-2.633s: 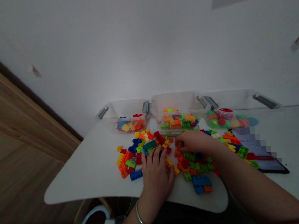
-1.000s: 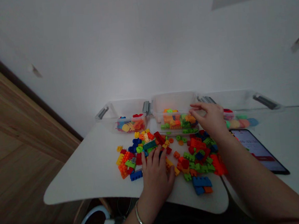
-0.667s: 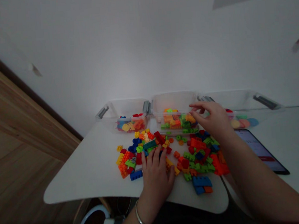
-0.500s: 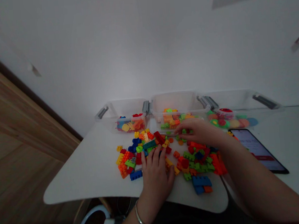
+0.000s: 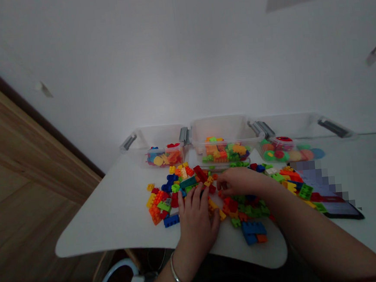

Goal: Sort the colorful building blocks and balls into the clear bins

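My left hand lies palm down with fingers spread on the near side of a pile of plastic building blocks. A silver bangle circles that wrist. To the right, my right hand is bent down with its thumb and fingers pinched around a small orange building block, largely hidden by the fingertips. Under and beside this hand are green building blocks and red ones. A dark red block and a teal block lie beyond my left fingertips.
Three clear bins stand along the wall: the left bin, the middle bin and the right bin, each holding colourful pieces. A phone lies at right, partly behind blocks and pixelated. Blue blocks sit near the table's front edge.
My right hand has come down and nearer from before the middle bin, its fingertips now at the small orange block. More blocks show beyond that forearm. My left hand has stayed put.
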The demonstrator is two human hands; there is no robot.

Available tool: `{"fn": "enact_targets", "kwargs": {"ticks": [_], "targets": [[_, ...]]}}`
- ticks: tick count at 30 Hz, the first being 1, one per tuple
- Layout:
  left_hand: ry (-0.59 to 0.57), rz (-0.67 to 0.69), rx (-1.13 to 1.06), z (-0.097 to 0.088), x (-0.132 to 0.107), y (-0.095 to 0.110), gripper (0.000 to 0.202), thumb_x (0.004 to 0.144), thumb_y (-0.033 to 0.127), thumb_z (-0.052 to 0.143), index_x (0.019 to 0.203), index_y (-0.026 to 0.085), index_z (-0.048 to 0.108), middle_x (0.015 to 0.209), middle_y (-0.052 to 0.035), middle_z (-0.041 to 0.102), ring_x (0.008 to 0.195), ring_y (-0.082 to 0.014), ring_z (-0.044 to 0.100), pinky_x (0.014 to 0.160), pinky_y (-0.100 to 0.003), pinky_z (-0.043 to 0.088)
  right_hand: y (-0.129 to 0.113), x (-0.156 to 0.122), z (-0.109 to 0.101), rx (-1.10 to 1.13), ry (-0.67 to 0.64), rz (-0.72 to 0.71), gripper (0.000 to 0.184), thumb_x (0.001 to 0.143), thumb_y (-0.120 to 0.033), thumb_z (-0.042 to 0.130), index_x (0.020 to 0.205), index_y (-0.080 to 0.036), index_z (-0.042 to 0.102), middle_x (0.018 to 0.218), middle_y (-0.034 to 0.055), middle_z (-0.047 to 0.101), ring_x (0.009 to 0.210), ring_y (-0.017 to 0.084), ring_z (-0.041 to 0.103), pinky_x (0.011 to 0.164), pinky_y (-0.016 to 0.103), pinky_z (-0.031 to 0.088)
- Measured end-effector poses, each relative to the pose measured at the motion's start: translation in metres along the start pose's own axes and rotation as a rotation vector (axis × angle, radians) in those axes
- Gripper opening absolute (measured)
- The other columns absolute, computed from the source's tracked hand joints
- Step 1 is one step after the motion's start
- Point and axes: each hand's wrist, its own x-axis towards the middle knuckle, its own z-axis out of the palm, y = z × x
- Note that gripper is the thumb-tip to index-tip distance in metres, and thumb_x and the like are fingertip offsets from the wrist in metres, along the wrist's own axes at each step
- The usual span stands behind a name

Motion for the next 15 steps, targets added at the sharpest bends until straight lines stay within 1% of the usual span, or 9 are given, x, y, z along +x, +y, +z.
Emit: {"fn": "enact_targets", "kwargs": {"ticks": [3,8,11,15], "targets": [[-0.002,0.003,0.004,-0.0003,0.0001,-0.0001,0.05,0.085,0.026,0.056,0.135,0.019,0.054,0.135,-0.0099,0.059,0.123,-0.0306,0.052,0.115,-0.063,0.023,0.002,0.0021,0.0023,-0.001,0.008,0.012,0.022,0.08,-0.034,0.061,0.098,-0.026,0.072,0.091,0.0024,0.074,0.08,0.02,0.067,0.064,0.028,0.046],[-0.015,-0.007,-0.014,-0.0003,0.0005,-0.0002,0.048,0.086,0.027,0.055,0.133,0.019,0.055,0.137,-0.0103,0.058,0.124,-0.031,0.052,0.115,-0.063,0.022,0.0014,-0.0004,-0.0004,-0.117,0.102,0.08,0.024,0.083,-0.029,0.058,0.102,-0.025,0.072,0.094,0.0049,0.075,0.088,0.022,0.069,0.068,0.028,0.047],[-0.008,-0.001,0.008,-0.0002,0.0007,-0.0001,0.047,0.086,0.027,0.055,0.133,0.019,0.056,0.136,-0.0102,0.058,0.124,-0.031,0.052,0.115,-0.063,0.023,0.0015,-0.0017,-0.0017,-0.15,0.139,0.105,0.026,0.082,-0.03,0.06,0.104,-0.026,0.072,0.091,0.0043,0.076,0.086,0.021,0.07,0.07,0.028,0.047],[0.0,0.013,0.025,-0.0001,0.0004,-0.0003,0.047,0.086,0.027,0.055,0.133,0.019,0.056,0.136,-0.0098,0.058,0.123,-0.0308,0.052,0.115,-0.062,0.024,0.0047,0.0023,0.0036,-0.152,0.153,0.078,0.03,0.078,-0.029,0.061,0.106,-0.029,0.071,0.098,0.0029,0.075,0.088,0.021,0.069,0.071,0.028,0.048]]}}
